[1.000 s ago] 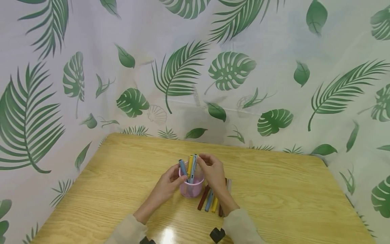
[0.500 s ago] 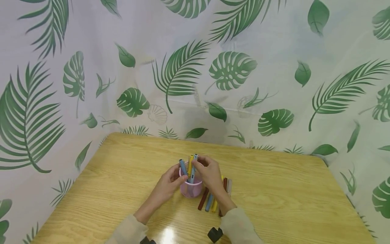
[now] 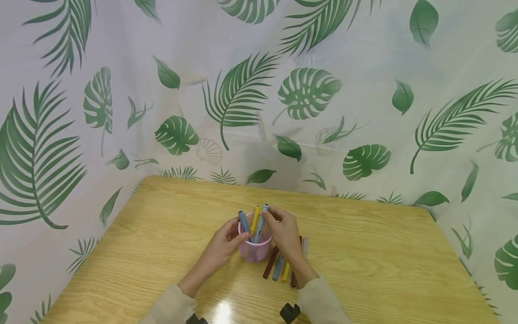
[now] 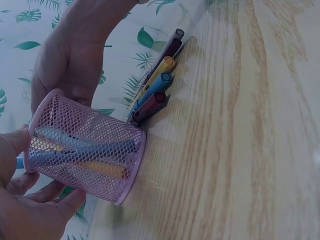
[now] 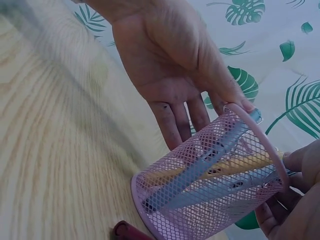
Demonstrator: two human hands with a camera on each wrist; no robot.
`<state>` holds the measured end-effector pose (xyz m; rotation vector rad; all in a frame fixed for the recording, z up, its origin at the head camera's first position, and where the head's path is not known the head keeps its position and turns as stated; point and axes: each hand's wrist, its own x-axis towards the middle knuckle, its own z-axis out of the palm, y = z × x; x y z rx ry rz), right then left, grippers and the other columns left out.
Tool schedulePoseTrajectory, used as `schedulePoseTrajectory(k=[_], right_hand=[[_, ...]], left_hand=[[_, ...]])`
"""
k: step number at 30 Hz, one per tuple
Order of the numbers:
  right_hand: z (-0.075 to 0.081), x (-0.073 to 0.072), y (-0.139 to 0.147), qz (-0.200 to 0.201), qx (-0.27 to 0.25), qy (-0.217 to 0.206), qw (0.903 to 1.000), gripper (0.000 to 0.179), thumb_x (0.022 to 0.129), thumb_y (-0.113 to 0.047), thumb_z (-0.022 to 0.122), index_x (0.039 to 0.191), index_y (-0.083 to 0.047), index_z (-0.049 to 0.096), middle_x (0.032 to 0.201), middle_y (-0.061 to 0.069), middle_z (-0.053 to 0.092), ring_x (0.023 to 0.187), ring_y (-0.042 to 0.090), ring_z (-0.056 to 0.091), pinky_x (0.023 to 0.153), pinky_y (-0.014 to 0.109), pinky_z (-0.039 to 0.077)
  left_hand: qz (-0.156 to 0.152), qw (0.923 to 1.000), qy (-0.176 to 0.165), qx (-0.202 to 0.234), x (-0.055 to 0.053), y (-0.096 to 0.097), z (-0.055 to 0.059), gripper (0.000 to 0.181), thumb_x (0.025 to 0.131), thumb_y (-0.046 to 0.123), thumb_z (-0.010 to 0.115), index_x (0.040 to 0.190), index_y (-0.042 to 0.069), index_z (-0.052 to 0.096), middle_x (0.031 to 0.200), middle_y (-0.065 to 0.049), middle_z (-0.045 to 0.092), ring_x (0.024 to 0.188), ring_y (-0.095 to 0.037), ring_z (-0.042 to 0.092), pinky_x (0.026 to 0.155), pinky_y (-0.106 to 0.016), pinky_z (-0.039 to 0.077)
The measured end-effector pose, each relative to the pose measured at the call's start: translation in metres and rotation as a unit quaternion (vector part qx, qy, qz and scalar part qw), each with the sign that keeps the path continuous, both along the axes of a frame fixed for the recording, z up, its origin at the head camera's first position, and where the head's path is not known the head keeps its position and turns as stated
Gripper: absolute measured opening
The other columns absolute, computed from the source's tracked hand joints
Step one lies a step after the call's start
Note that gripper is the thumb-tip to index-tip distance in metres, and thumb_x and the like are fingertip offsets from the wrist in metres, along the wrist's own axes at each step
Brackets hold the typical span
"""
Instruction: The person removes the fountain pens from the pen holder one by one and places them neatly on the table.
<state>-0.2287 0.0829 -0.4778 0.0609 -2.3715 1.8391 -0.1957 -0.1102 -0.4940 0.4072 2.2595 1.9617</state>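
Observation:
A pink mesh pen cup (image 3: 254, 255) stands on the wooden table, its weave plain in the left wrist view. My left hand (image 3: 221, 245) grips its left side, thumb at the rim and fingers round the wall. Inside lean a blue pen (image 3: 243, 220), a yellow pen (image 3: 256, 220) and a light blue pen (image 3: 260, 228). At the cup's right side, my right hand (image 3: 284, 229) pinches the upper part of the light blue pen between thumb and fingers. The pens' lower ends show through the mesh (image 5: 200, 175) in the right wrist view.
Right of the cup, several pens lie side by side under the right forearm: dark red (image 3: 270, 263), blue (image 3: 278, 268), yellow (image 3: 285, 272), brown and grey ones. A leaf-patterned cloth (image 3: 243, 112) hangs behind the table (image 3: 384, 261).
My right hand first shifted left onto the light blue pen, then back right. The pen's top has swung rightward, and the yellow pen leans slightly more right. My left hand stays on the cup.

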Motion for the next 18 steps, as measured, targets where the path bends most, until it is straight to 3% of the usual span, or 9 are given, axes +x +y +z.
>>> schedulePoseTrajectory(k=[7, 14, 18], right_hand=[[0.006, 0.003, 0.011, -0.002, -0.039, 0.030, 0.9988, 0.033, 0.104, -0.026, 0.066, 0.122, 0.001, 0.073, 0.117, 0.013, 0.074, 0.111, 0.028, 0.069, 0.101, 0.044, 0.055], [0.012, 0.005, 0.024, -0.005, -0.082, 0.038, 0.9959, 0.030, 0.104, -0.026, 0.065, 0.121, -0.001, 0.073, 0.116, 0.017, 0.074, 0.100, 0.028, 0.074, 0.101, 0.046, 0.055], [0.016, 0.004, 0.032, -0.009, -0.100, 0.051, 0.9936, 0.030, 0.105, -0.023, 0.065, 0.119, 0.001, 0.072, 0.115, 0.019, 0.074, 0.095, 0.027, 0.075, 0.101, 0.040, 0.055]], left_hand=[[0.011, 0.9999, -0.001, -0.003, -0.001, 0.001, 0.000, 0.062, 0.105, 0.023, 0.063, 0.156, -0.001, 0.038, 0.146, -0.027, 0.053, 0.136, -0.043, 0.050, 0.112, -0.057, 0.042], [0.009, 0.9999, 0.004, -0.006, 0.000, 0.001, -0.001, 0.062, 0.106, 0.023, 0.063, 0.156, -0.003, 0.037, 0.145, -0.027, 0.054, 0.136, -0.043, 0.051, 0.112, -0.057, 0.043], [0.009, 0.9999, 0.001, -0.007, -0.001, 0.001, -0.002, 0.062, 0.105, 0.023, 0.063, 0.156, -0.003, 0.038, 0.144, -0.026, 0.055, 0.135, -0.043, 0.052, 0.112, -0.055, 0.044]])
